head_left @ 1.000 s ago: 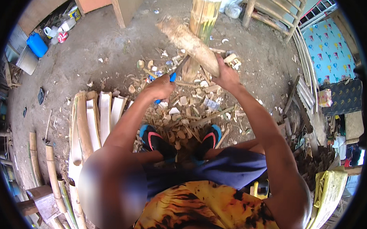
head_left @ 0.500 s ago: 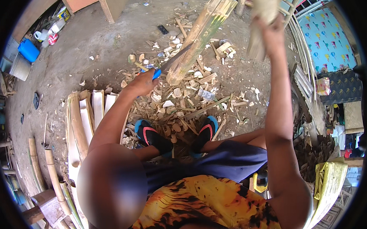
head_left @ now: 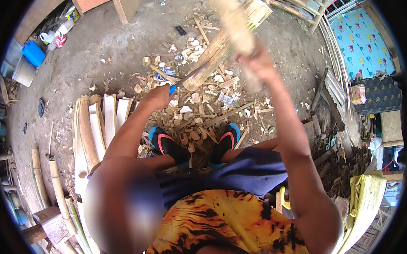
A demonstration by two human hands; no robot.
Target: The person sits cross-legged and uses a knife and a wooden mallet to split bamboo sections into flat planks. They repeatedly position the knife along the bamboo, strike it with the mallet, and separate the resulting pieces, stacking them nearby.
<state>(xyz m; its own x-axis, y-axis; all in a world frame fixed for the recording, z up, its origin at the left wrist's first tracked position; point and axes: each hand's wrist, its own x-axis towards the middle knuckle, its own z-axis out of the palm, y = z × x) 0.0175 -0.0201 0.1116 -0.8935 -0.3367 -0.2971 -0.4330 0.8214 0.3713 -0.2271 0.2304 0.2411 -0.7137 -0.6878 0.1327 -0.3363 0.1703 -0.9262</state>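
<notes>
Split bamboo pieces (head_left: 109,116) lie left of the log (head_left: 217,52).

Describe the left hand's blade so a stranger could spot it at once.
Start from the bamboo piece slanting over the chip-littered ground beyond the two shoes. At its near end, the left hand grips a blade that points forward and right. Its dark colour and blue handle set it apart from the pale chips.

A head-worn fisheye looks down toward the ground (head_left: 115,42).
</notes>
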